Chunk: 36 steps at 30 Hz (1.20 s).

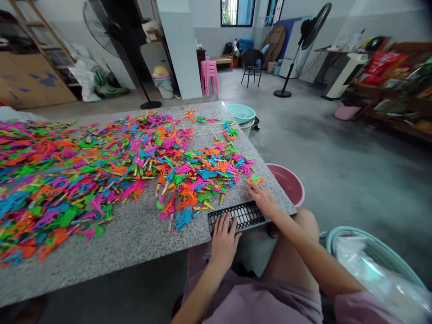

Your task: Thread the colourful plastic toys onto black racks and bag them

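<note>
My left hand (pixel 225 238) lies with its fingers spread on a black lattice plastic tray (pixel 248 215) at the table's near edge. Just beyond the tray, my right hand (pixel 265 200) reaches over the granite tabletop, fingers stretched out. Its fingertips touch or nearly touch a small cluster of orange and green toy guns (pixel 256 179); no grip on them shows. To the left of that hand spreads a heap of bright plastic toy guns (pixel 205 173) in orange, pink, blue and green, many with yellow or gold tips.
A larger heap of the same pieces (pixel 77 180) covers the left part of the granite table (pixel 135 252). Beside its right edge stand a pink basin (pixel 290 182) and a light-blue basin (pixel 241 112). A tub (pixel 351 231) with clear plastic bags sits at my right.
</note>
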Available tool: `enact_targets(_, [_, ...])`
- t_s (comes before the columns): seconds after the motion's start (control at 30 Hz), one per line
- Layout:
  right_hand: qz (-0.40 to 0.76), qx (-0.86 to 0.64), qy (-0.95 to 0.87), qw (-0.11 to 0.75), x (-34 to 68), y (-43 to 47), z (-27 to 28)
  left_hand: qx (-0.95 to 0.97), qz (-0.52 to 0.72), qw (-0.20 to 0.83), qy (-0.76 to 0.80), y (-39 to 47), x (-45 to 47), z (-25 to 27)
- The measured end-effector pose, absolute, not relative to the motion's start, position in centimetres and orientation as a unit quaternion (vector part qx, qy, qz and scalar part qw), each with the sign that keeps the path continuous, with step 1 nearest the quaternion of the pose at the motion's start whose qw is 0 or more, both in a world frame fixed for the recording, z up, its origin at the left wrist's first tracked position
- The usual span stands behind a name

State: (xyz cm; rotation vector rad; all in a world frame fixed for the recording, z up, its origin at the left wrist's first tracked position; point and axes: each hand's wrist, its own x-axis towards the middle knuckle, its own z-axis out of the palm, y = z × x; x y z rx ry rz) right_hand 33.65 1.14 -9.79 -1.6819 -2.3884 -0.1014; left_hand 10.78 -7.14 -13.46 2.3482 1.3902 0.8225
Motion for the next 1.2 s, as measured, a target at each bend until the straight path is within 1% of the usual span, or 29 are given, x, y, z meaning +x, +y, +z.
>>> enact_targets(0.1, [-0.012,-0.596,-0.785,0.168,35.4,0.2,-10.0,0.838,0.254,0.124,0.467,-6.7,13.0,-13.4])
enact_targets(0.2, [0.01,-0.67,-0.703,0.238,35.8,-0.1,-10.5,0.852,0.235,0.108,0.455,-6.8,13.2,-13.4])
enact_targets(0.3, [0.043,-0.753,-0.61,0.243,34.8,0.9,-10.5,0.85,0.223,0.092,0.468,-7.3,12.1,-13.7])
enact_targets(0.37, [0.105,-0.781,-0.559,0.256,34.2,2.2,-10.2,0.853,0.212,0.09,0.469,-7.6,11.7,-13.9])
enact_targets(0.43, [0.189,-0.793,-0.488,0.311,34.1,3.2,-9.7,0.86,0.203,0.094,0.458,-7.8,11.8,-14.0])
enact_targets(0.5, [0.258,-0.787,-0.427,0.363,34.2,3.4,-9.3,0.863,0.199,0.106,0.452,-8.0,12.3,-13.9])
enact_targets(0.6, [0.332,-0.748,-0.415,0.397,33.7,1.4,-8.9,0.856,0.204,0.152,0.45,-8.6,13.4,-13.8])
enact_targets(0.7, [0.463,-0.63,-0.411,0.47,31.6,-2.4,-9.0,0.844,0.208,0.245,0.429,-9.4,14.3,-14.4])
enact_targets(0.73, [0.493,-0.596,-0.413,0.481,30.8,-3.5,-9.1,0.834,0.211,0.283,0.423,-9.6,14.5,-14.7])
enact_targets(0.8, [0.489,-0.592,-0.432,0.474,29.3,-5.3,-9.4,0.801,0.219,0.367,0.42,-9.8,14.7,-15.5])
enact_targets(0.9, [0.421,-0.644,-0.463,0.44,27.3,-6.3,-10.1,0.72,0.244,0.5,0.415,-9.7,15.2,-16.8])
enact_targets(1.03, [0.376,-0.658,-0.524,0.389,24.7,-6.1,-10.8,0.551,0.301,0.689,0.362,-9.2,16.2,-18.2])
enact_targets(1.13, [0.274,-0.718,-0.568,0.294,23.3,-6.1,-10.6,0.405,0.355,0.798,0.269,-9.0,16.7,-19.3])
enact_targets(1.2, [0.206,-0.756,-0.581,0.22,22.9,-6.2,-10.2,0.325,0.39,0.828,0.237,-9.0,16.8,-20.1])
